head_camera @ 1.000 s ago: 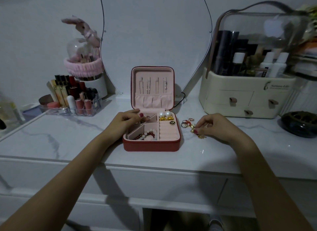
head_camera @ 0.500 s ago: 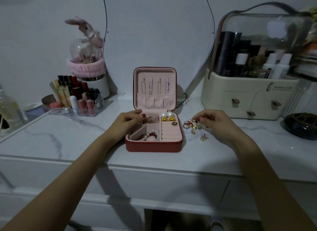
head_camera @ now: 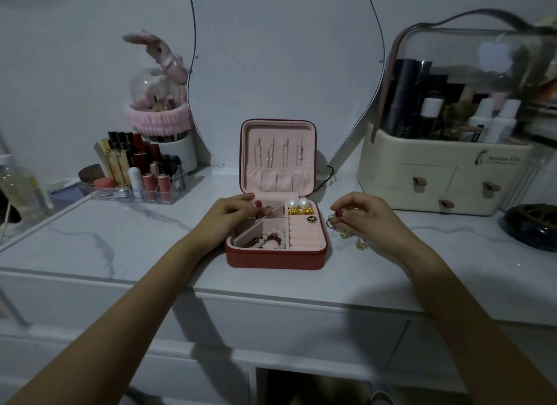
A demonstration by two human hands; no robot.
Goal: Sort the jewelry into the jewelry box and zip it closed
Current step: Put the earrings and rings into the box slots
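A red jewelry box (head_camera: 275, 259) with pink lining stands open on the marble top, lid upright with thin chains hung inside. Its compartments hold a bead bracelet (head_camera: 269, 239), two pearl earrings (head_camera: 298, 203), gold pieces (head_camera: 297, 211) and a dark round pin (head_camera: 310, 219). My left hand (head_camera: 230, 216) rests over the back-left compartment, fingers curled on a small piece I cannot make out. Just right of the box, my right hand (head_camera: 363, 216) pinches a silver ring (head_camera: 330, 223). Small gold jewelry (head_camera: 360, 245) lies on the top under that hand.
A clear lipstick organizer (head_camera: 141, 175) and a pink-banded holder with a plush rabbit (head_camera: 159, 73) stand at the back left. A cream cosmetics case (head_camera: 446, 175) with drawers sits back right, a dark round dish (head_camera: 533, 227) at far right. A mirror leans behind the box.
My right hand has risen from the loose gold pieces and now holds a silver ring closer to the box. My left hand has stayed on the back-left compartment.
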